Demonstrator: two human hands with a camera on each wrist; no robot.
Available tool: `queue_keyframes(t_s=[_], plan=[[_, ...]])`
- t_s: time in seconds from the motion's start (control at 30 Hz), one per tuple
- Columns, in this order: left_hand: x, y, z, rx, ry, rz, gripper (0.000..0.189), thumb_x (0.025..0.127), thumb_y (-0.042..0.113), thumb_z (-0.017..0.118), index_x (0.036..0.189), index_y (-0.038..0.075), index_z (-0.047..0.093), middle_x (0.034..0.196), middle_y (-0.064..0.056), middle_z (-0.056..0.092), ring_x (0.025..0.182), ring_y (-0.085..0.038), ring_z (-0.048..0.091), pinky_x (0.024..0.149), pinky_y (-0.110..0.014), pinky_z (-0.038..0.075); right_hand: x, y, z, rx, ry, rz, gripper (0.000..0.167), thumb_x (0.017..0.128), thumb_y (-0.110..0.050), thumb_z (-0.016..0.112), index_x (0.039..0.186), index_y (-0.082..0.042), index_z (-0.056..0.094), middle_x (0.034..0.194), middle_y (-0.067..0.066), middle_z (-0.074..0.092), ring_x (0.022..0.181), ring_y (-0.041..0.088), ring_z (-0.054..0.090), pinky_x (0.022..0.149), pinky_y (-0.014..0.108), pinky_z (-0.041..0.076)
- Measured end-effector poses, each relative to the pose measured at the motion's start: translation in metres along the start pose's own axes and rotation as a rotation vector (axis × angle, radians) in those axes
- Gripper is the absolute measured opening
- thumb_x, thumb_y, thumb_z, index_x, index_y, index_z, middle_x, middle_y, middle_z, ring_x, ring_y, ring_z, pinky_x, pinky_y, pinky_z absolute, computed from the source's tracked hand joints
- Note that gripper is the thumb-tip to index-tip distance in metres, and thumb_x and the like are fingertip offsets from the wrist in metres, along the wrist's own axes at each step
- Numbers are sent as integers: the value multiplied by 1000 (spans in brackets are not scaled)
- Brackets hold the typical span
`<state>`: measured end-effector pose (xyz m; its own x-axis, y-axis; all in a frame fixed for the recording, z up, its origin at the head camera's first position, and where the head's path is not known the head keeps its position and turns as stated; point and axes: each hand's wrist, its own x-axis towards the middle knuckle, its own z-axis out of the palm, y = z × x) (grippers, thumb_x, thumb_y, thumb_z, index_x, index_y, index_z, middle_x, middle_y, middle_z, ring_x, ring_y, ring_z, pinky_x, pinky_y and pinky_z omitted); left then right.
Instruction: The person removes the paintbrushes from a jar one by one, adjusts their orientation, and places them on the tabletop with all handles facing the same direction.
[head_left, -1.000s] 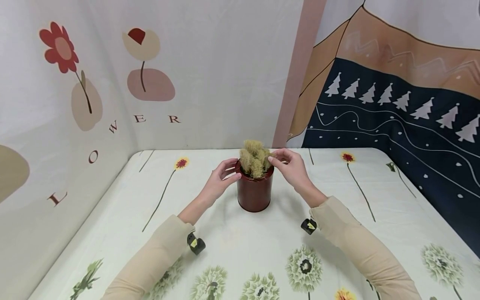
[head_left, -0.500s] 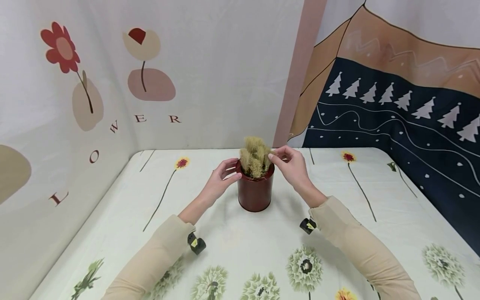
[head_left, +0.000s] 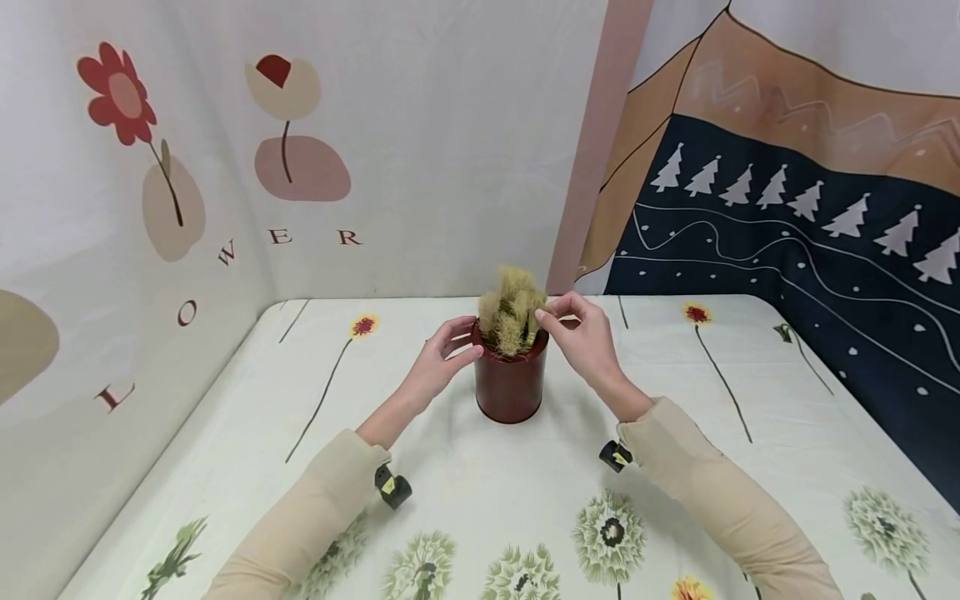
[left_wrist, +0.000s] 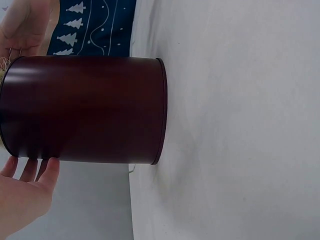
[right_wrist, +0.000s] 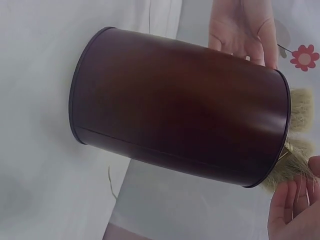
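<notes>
A dark red cylindrical pot (head_left: 509, 387) stands upright on the cloth. Fluffy yellow-green dried grass heads (head_left: 513, 308) stick out of its top. From the left my left hand (head_left: 437, 358) touches the pot near its rim, thumb toward the front, other fingertips farther back. In the left wrist view its fingertips (left_wrist: 50, 167) rest against the pot's side. At the right of the opening, my right hand (head_left: 585, 333) pinches a tuft of the grass. The right wrist view shows this tuft (right_wrist: 295, 167) at the fingertips, beside a thin golden strip (right_wrist: 285, 152) by the rim.
A white cloth (head_left: 457, 475) printed with flowers and dandelions covers the table. Close behind the pot hangs a pale fabric backdrop (head_left: 450, 167); a dark blue panel (head_left: 750, 225) with white trees is to the right. Small black wrist devices (head_left: 392, 487) hang under both forearms.
The grass heads have risen a little above the pot, spread and leaned right. My right hand has stayed almost in place at the tuft. My left hand and the pot have not visibly moved.
</notes>
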<state>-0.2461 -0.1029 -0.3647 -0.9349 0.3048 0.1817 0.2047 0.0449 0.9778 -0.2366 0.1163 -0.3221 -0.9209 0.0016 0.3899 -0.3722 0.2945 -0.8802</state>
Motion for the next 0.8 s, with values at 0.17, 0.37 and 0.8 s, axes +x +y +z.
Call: queue_keyframes(t_s=[0.17, 0.37, 0.8], plan=[[0, -1, 0, 7, 1, 32, 48, 86, 12, 59, 129, 7, 38, 127, -11, 41, 117, -22, 38, 91, -34, 39, -6, 1, 3, -30, -4, -25, 17, 81, -19, 64, 77, -5, 55, 84, 5, 58, 76, 15, 56, 64, 30, 48], [-1, 1, 1, -1, -2, 37, 47, 86, 9, 58, 129, 5, 38, 127, -12, 41, 117, -23, 38, 90, -34, 39, -12, -2, 4, -48, -19, -57, 18, 81, -17, 64, 74, -3, 54, 89, 5, 55, 85, 16, 52, 70, 30, 48], [-11, 26, 6, 5, -19, 13, 48, 88, 6, 54, 131, 0, 34, 129, -17, 37, 119, -27, 34, 93, -37, 36, -6, 4, 0, -35, -100, -56, 16, 83, -16, 62, 79, -3, 53, 120, 1, 51, 107, 13, 46, 73, 33, 45]])
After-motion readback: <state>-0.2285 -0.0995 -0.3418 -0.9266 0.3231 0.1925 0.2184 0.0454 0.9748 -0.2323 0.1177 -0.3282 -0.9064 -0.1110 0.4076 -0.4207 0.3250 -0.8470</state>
